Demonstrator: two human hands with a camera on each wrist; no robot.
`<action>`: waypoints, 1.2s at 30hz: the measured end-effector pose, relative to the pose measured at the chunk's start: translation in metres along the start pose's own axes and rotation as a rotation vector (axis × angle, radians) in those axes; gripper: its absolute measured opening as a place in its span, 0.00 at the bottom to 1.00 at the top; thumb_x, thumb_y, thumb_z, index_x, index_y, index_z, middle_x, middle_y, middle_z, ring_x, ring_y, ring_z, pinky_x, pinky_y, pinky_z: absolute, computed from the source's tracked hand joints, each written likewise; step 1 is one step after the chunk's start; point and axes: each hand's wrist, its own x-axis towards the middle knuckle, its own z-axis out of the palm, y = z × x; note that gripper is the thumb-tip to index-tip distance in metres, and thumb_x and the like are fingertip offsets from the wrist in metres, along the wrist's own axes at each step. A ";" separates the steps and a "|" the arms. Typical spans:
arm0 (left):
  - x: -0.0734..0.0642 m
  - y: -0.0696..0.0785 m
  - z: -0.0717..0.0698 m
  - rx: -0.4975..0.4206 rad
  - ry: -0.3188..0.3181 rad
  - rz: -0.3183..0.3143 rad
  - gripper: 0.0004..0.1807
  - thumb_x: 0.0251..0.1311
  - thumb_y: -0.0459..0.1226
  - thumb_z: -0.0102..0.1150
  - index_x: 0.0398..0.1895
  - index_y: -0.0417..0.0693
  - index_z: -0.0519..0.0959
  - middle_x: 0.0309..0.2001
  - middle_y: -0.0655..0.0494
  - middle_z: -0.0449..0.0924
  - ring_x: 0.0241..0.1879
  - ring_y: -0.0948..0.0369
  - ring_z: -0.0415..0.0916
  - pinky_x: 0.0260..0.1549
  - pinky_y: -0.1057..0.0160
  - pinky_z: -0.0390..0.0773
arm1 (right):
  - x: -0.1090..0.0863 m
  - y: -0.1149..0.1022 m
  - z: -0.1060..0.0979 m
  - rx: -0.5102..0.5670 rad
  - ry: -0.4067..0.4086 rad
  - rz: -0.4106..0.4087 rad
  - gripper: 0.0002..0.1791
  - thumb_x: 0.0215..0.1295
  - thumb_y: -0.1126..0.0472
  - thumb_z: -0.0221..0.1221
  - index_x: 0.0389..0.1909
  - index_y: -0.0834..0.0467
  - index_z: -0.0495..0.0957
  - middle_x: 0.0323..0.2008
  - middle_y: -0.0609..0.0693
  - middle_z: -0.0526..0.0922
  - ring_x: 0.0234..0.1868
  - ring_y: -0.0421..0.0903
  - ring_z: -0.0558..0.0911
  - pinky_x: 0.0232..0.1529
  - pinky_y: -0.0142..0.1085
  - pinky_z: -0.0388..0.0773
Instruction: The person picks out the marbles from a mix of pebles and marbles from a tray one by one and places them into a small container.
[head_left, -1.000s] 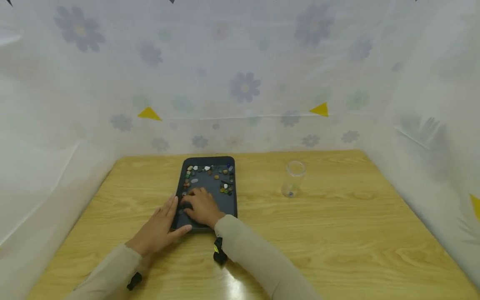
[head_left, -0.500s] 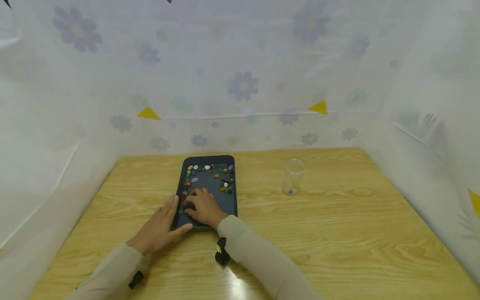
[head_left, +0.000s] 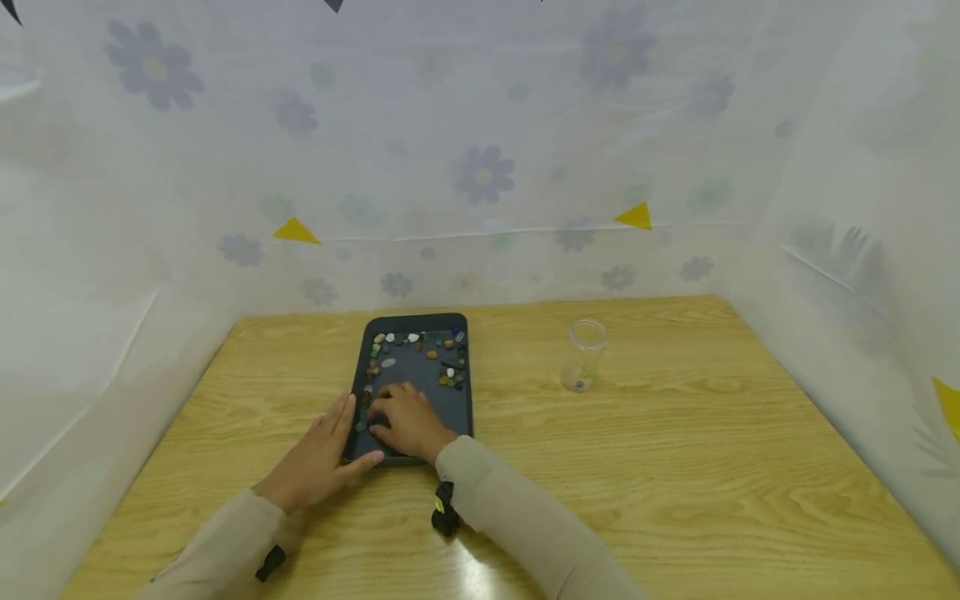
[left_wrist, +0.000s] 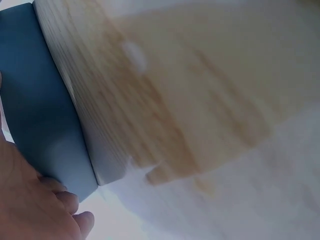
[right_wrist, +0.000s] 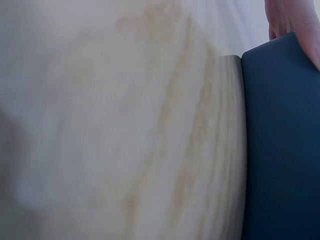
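Observation:
A dark shallow tray (head_left: 450, 412) lies on the table with several small coloured stones along its sides. My left hand (head_left: 313, 460) rests along the tray's left rim, fingers straight, thumb across the near corner; the left wrist view shows fingertips (left_wrist: 67, 200) at the tray's outer wall (left_wrist: 50, 110). Inside the tray, my right hand (head_left: 412, 423) reaches down with bent fingers near the left side, beside a few brown and grey stones (head_left: 362, 426). Its fingertips are partly hidden, and I cannot tell whether they pinch a stone. A pale oval stone (head_left: 388, 362) lies just beyond it.
A clear jar (head_left: 583, 358) stands upright right of the tray, one small dark stone (head_left: 579, 385) at its bottom. Yellow-green stones (head_left: 447, 381) cluster by the tray's right wall. Behind the wood-grain table (head_left: 675, 458) hangs a pale flowered sheet (head_left: 480, 108).
My right hand has shifted slightly right and nearer to me inside the tray, so more stones show at its left. The left hand stays on the rim.

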 end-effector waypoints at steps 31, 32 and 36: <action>-0.003 0.008 0.001 0.008 0.015 -0.005 0.55 0.62 0.66 0.44 0.74 0.32 0.41 0.74 0.35 0.35 0.72 0.41 0.41 0.65 0.35 0.46 | -0.079 0.088 -0.109 0.174 0.426 -0.062 0.09 0.65 0.59 0.61 0.44 0.56 0.81 0.56 0.56 0.75 0.59 0.55 0.71 0.56 0.50 0.71; -0.004 0.008 0.001 0.012 0.015 -0.006 0.55 0.62 0.66 0.44 0.74 0.32 0.41 0.74 0.35 0.35 0.72 0.41 0.41 0.65 0.35 0.46 | -0.083 0.095 -0.113 0.167 0.451 -0.050 0.09 0.65 0.59 0.61 0.44 0.56 0.81 0.56 0.56 0.75 0.58 0.56 0.71 0.56 0.51 0.71; -0.004 0.010 0.000 0.013 0.019 -0.005 0.55 0.62 0.65 0.45 0.74 0.31 0.42 0.74 0.35 0.37 0.72 0.41 0.42 0.65 0.35 0.47 | -0.100 0.121 -0.132 0.150 0.513 -0.010 0.09 0.65 0.60 0.62 0.44 0.58 0.81 0.55 0.58 0.75 0.58 0.59 0.71 0.56 0.55 0.69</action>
